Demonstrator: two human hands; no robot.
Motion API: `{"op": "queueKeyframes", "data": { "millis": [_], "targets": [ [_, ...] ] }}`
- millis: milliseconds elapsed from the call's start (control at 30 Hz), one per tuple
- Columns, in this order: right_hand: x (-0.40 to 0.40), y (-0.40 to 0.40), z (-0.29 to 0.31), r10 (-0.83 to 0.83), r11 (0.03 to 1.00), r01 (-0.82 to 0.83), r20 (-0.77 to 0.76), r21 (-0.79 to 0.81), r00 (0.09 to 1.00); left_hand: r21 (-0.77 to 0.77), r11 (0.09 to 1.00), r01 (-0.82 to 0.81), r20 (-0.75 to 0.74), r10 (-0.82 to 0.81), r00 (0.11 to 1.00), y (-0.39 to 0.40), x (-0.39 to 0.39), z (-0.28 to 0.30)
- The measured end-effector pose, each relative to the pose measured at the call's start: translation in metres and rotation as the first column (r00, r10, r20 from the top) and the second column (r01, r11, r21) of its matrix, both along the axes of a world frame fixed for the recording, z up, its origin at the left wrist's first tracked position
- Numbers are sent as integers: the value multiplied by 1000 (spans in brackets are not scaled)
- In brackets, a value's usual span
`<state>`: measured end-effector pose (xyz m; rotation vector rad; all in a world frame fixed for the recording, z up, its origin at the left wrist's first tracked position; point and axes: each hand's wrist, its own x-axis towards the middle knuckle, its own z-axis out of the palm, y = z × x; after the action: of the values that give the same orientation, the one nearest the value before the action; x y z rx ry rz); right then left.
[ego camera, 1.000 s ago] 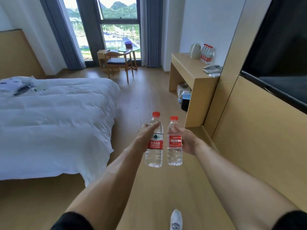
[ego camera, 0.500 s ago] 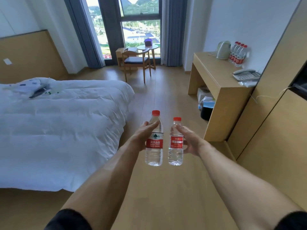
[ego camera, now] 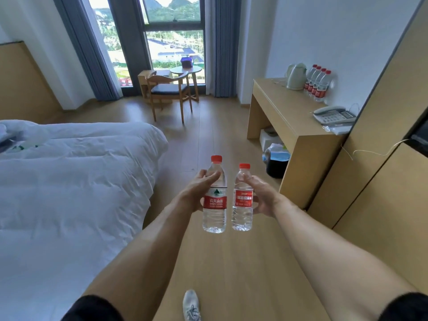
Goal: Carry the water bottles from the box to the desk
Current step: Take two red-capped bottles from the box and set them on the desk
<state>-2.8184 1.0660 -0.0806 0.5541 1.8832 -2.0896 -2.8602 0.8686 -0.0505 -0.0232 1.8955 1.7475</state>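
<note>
Two water bottles are held upright in the air over the wooden floor [ego camera: 231,274], side by side and just apart, in front of the person. The taller bottle [ego camera: 215,200] is gripped by the left hand [ego camera: 196,193], whose thumb is laid across the clear upper part above the red label while the fingers are wrapped round the far side. The shorter bottle [ego camera: 242,200] is gripped by the right hand [ego camera: 261,195] in the same way, thumb on the near face, fingers curled behind. Both red caps are seen to be screwed on.

The desk [ego camera: 278,107] is ahead and to the right, against the wall, well apart from the bottles. Along its back edge a kettle [ego camera: 296,76] is placed, with a row of four bottles [ego camera: 317,83] just beside it and a telephone [ego camera: 333,115] nearer the viewer. A bare stretch of desktop is left in front of the kettle.

The step in hand is judged to be the carry itself. It is best done with the bottles kept upright and the grips kept firm round the labels, since thin plastic can be squeezed out of shape. The bed [ego camera: 69,181] on the left and the bin [ego camera: 276,161] under the desk should be passed clear. The bottles should be set down one at a time beside the row, so that the standing ones are not knocked over.
</note>
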Motion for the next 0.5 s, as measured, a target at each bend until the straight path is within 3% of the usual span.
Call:
{"op": "queueKeyframes", "data": {
  "millis": [267,500],
  "targets": [
    [-127,21,6,-120,993,120,-12,14,993,59,993,107,8,-107,994,30,-151,-7],
    [-224,29,14,-206,978,206,-36,18,978,89,986,144,108,-153,982,44,-264,0]
  ]
}}
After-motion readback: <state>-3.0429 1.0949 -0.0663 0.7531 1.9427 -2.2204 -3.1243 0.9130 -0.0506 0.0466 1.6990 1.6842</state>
